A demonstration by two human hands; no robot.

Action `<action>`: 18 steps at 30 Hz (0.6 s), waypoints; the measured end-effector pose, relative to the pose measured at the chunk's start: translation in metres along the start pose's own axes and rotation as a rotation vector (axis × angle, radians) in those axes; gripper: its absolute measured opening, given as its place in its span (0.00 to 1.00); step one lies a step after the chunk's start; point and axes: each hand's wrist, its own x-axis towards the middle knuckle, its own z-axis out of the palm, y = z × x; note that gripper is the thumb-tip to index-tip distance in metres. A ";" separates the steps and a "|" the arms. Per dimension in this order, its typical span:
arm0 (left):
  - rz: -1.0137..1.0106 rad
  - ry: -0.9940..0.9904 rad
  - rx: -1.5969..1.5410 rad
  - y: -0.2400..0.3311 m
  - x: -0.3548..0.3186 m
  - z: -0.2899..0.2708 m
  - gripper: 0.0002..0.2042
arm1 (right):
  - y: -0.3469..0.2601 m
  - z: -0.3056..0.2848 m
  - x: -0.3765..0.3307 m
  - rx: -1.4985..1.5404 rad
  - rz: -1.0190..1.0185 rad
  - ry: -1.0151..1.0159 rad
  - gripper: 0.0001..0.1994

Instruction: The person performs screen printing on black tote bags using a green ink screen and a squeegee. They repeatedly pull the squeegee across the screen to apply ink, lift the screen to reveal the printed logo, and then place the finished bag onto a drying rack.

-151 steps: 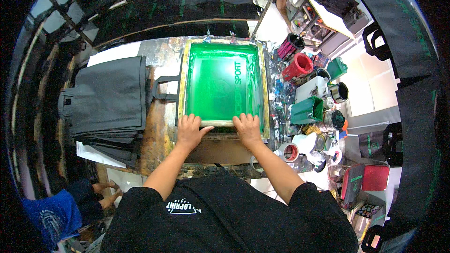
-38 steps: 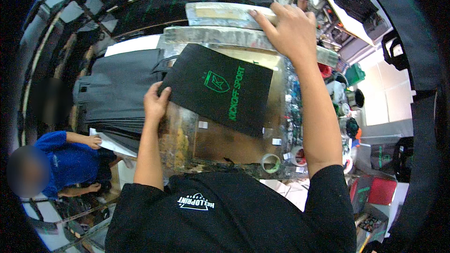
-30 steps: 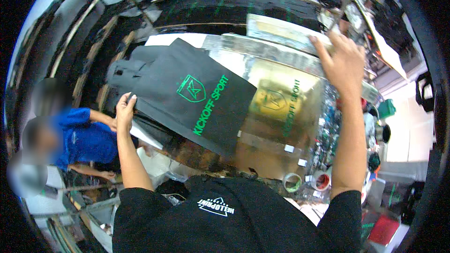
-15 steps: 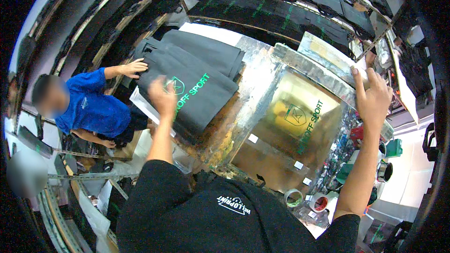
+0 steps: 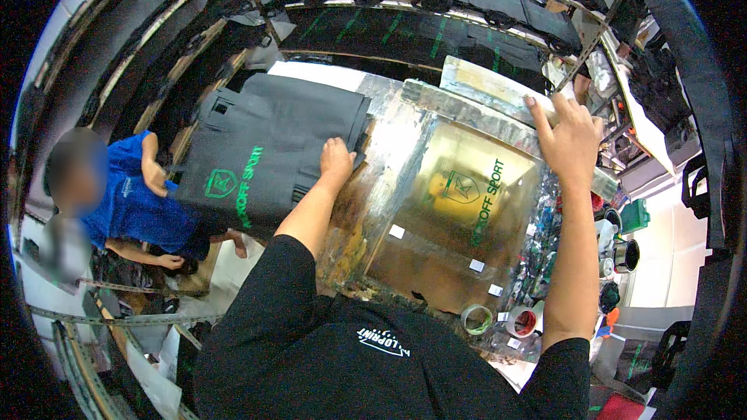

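Observation:
My left hand (image 5: pixel 337 159) is closed at the right edge of a flat black fabric piece (image 5: pixel 299 120), fingers curled on it. Green printing with a shield emblem (image 5: pixel 221 183) lies toward its left side. My right hand (image 5: pixel 572 136) grips the right end of a long, pale squeegee-like board (image 5: pixel 490 85), its fingers over the top and thumb at the near side. That board rests along the far side of a printing screen frame (image 5: pixel 475 103). Within the frame, the yellowish mesh (image 5: pixel 486 148) carries a similar emblem and lettering.
At the left, a person in a blue shirt (image 5: pixel 159 210) has a hand (image 5: pixel 156 177) at the fabric's left edge. Tape rolls (image 5: pixel 476 319) lie at the bench's near right, with cans (image 5: pixel 625 255) beyond. Racks (image 5: pixel 373 31) with dark printed pieces stand behind.
The fabric piece has shifted left toward the person in blue. My left hand has moved from over the print to its right edge. My right hand keeps its hold on the board.

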 end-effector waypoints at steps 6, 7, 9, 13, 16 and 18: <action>-0.149 -0.063 0.302 -0.010 -0.014 0.040 0.22 | 0.000 0.001 0.000 0.026 -0.007 0.029 0.27; -0.108 -0.141 0.260 -0.004 -0.014 0.032 0.22 | 0.001 -0.002 -0.001 0.019 0.001 0.015 0.27; -0.052 -0.205 0.186 0.000 -0.014 0.020 0.19 | 0.004 -0.002 -0.001 0.027 0.006 0.015 0.27; 0.155 -0.011 0.160 -0.024 -0.016 -0.006 0.11 | -0.004 -0.003 -0.001 0.065 0.020 0.015 0.28; 0.389 0.025 0.084 0.025 -0.018 -0.027 0.09 | 0.002 0.002 0.000 0.057 -0.004 0.071 0.29; 0.507 -0.049 0.037 0.085 -0.037 -0.039 0.07 | 0.004 0.002 0.001 0.042 0.000 0.067 0.29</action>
